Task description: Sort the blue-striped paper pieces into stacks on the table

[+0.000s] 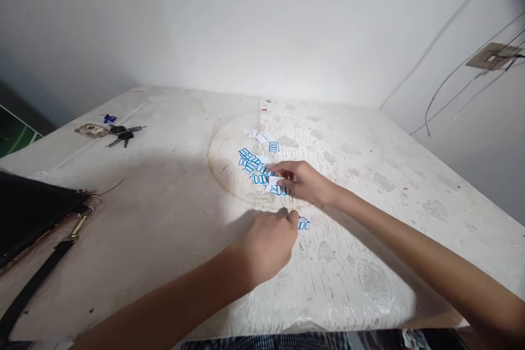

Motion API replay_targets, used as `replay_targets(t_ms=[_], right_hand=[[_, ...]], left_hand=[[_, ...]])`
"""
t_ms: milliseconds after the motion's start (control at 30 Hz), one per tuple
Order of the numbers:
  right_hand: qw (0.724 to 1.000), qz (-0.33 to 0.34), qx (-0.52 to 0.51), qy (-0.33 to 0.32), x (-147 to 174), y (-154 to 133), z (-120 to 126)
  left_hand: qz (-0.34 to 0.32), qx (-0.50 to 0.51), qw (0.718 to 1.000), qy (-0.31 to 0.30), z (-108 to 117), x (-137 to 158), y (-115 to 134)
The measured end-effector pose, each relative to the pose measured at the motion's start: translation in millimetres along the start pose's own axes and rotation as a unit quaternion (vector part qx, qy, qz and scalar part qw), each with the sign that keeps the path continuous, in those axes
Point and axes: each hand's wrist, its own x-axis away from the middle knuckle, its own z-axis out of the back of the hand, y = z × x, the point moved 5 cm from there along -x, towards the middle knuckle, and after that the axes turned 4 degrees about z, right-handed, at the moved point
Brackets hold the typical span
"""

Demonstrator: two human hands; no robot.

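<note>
A loose pile of small paper slips with blue printed marks (251,161) lies on the table, some overlapping. At its right end, my right hand (303,181) pinches a small white paper slip (275,180) between thumb and fingers, over more blue-marked pieces. Closer to me, my left hand (268,243) is closed, its knuckles upward, and what it grips, if anything, is hidden. Just right of its thumb, a few blue-marked slips (303,223) show; whether they are held or lying on the table I cannot tell. Several plain white slips (261,138) sit behind the pile.
Keys (124,132) with a metal fob (93,130) lie at the left, beside a small blue scrap (109,118). A black bag (36,213) with a strap (45,270) covers the left edge. Cables hang near a wall socket (492,57) at right.
</note>
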Motion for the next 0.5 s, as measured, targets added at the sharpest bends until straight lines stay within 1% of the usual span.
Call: replay_targets(t_ms=[100, 167, 300, 400, 500], right_hand=[[0.993, -0.06, -0.095, 0.024, 7.0, 14.8, 3.3], [0.986, -0.081, -0.14, 0.032, 11.7, 22.8, 2.4], [0.983, -0.068, -0.155, 0.071, 18.8, 28.4, -0.6], [0.982, -0.058, -0.147, 0.102, 24.0, 27.5, -1.9], [0.975, -0.067, -0.17, 0.124, 27.7, 25.1, 1.5]], left_hand=[[0.003, -0.001, 1.0, 0.003, 0.0, -0.5, -0.9], [0.004, 0.001, 1.0, 0.007, 0.5, -0.9, -2.4], [-0.002, 0.018, 1.0, -0.002, 1.9, -1.9, -7.1], [-0.006, 0.028, 1.0, 0.006, 4.3, -2.3, -10.6], [-0.004, 0.04, 0.999, 0.007, 4.6, -3.7, -14.6]])
